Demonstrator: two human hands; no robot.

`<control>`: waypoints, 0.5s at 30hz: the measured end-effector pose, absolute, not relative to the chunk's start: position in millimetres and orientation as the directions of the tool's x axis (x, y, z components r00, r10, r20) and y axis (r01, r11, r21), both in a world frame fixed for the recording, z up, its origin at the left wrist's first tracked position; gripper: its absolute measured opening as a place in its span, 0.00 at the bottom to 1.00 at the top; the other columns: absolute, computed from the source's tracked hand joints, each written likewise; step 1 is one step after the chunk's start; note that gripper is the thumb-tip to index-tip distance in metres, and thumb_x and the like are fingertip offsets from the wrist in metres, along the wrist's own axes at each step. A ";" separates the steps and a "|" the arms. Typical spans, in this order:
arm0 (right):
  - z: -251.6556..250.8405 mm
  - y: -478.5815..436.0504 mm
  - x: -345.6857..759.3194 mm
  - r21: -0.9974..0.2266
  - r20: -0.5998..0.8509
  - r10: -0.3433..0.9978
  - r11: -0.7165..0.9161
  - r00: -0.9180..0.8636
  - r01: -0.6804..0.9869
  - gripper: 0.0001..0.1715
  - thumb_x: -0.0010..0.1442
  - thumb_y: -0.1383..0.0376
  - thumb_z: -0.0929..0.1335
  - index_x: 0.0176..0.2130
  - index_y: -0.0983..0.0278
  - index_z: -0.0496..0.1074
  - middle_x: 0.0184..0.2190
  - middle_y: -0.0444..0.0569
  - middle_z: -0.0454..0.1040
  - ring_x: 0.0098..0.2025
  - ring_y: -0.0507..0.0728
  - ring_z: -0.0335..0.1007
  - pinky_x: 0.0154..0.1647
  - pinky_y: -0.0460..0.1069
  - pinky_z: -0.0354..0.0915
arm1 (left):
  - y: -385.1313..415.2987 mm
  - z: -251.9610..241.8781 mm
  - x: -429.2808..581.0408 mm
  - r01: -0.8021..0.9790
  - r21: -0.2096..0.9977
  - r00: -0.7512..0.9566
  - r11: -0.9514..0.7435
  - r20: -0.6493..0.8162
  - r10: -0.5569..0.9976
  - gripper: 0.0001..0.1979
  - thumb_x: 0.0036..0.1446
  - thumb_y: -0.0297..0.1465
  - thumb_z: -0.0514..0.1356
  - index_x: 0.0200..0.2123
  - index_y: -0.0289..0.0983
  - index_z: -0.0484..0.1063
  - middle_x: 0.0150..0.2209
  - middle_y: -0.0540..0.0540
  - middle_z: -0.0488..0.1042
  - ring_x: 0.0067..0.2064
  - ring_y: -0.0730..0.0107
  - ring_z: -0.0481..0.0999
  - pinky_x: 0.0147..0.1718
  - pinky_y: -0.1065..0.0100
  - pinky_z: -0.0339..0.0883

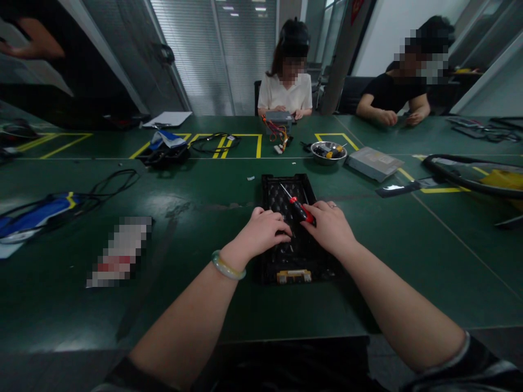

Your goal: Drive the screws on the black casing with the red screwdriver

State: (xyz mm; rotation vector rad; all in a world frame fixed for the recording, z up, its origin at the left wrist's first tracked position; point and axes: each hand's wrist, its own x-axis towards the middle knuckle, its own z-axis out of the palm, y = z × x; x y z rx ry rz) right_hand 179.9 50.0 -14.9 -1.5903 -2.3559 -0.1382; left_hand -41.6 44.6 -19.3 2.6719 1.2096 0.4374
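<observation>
A black perforated metal case (291, 190) lies flat on the green table (204, 305) in front of me, with a yellowish connector (293, 276) at its near end. My left hand (261, 231) rests on the case with its fingers curled down onto the surface; a pale green bangle (227, 267) is on that wrist. My right hand (330, 226) is closed round the red handle of a screwdriver (300, 209), whose thin shaft points away from me over the case. The two hands almost touch.
A metal bowl (328, 152) of small parts and a grey drive unit (375, 162) lie beyond the case. Cables (214, 142) and a blue-black bundle (36, 215) lie to the left. Two other people sit at the far side. Yellow tape lines mark the table.
</observation>
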 end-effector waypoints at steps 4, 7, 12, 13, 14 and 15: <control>-17.0 51.8 178.8 -0.109 0.297 0.900 0.364 -0.319 0.925 0.24 0.61 0.58 0.68 0.55 0.63 0.73 0.46 0.53 0.77 0.47 0.64 0.67 0.51 0.56 0.62 | 43.6 -17.5 -41.3 0.696 0.265 0.644 -0.668 0.183 0.743 0.06 0.61 0.37 0.62 0.36 0.44 0.79 0.39 0.51 0.77 0.44 0.63 0.70 0.48 0.57 0.48; -19.7 53.5 180.3 -0.113 0.293 0.901 0.365 -0.320 0.924 0.27 0.59 0.56 0.70 0.55 0.63 0.73 0.46 0.53 0.78 0.47 0.64 0.67 0.51 0.57 0.62 | 42.7 -15.8 -42.2 0.698 0.308 0.627 -0.647 0.173 0.759 0.07 0.62 0.36 0.60 0.37 0.43 0.78 0.39 0.50 0.78 0.44 0.63 0.71 0.49 0.57 0.48; -21.6 54.7 181.6 -0.128 0.319 0.889 0.385 -0.330 0.914 0.32 0.56 0.53 0.73 0.57 0.62 0.72 0.46 0.54 0.78 0.47 0.66 0.68 0.49 0.58 0.63 | 38.7 -7.8 -50.9 0.699 0.442 0.565 -0.562 0.140 0.813 0.07 0.61 0.36 0.60 0.35 0.42 0.77 0.41 0.51 0.78 0.47 0.63 0.71 0.52 0.56 0.48; -20.1 53.9 181.8 -0.145 0.341 0.881 0.393 -0.327 0.908 0.31 0.57 0.53 0.72 0.57 0.62 0.72 0.46 0.54 0.78 0.47 0.65 0.68 0.49 0.58 0.63 | 37.4 -5.0 -53.5 0.688 0.478 0.560 -0.545 0.127 0.819 0.07 0.61 0.37 0.60 0.36 0.43 0.77 0.42 0.52 0.78 0.48 0.63 0.71 0.53 0.55 0.47; -17.7 52.4 182.1 -0.167 0.371 0.869 0.410 -0.328 0.897 0.30 0.58 0.53 0.72 0.56 0.62 0.73 0.46 0.54 0.77 0.47 0.65 0.68 0.49 0.58 0.63 | 36.1 -2.0 -56.1 0.675 0.514 0.561 -0.530 0.110 0.821 0.07 0.61 0.38 0.61 0.36 0.43 0.77 0.44 0.52 0.77 0.50 0.62 0.71 0.54 0.55 0.47; -14.5 50.0 182.4 -0.194 0.407 0.849 0.440 -0.337 0.877 0.28 0.59 0.53 0.71 0.55 0.61 0.74 0.46 0.53 0.78 0.46 0.64 0.68 0.49 0.58 0.63 | 34.8 1.0 -58.3 0.660 0.547 0.566 -0.515 0.089 0.819 0.08 0.60 0.39 0.61 0.36 0.44 0.77 0.45 0.52 0.77 0.52 0.61 0.70 0.55 0.54 0.47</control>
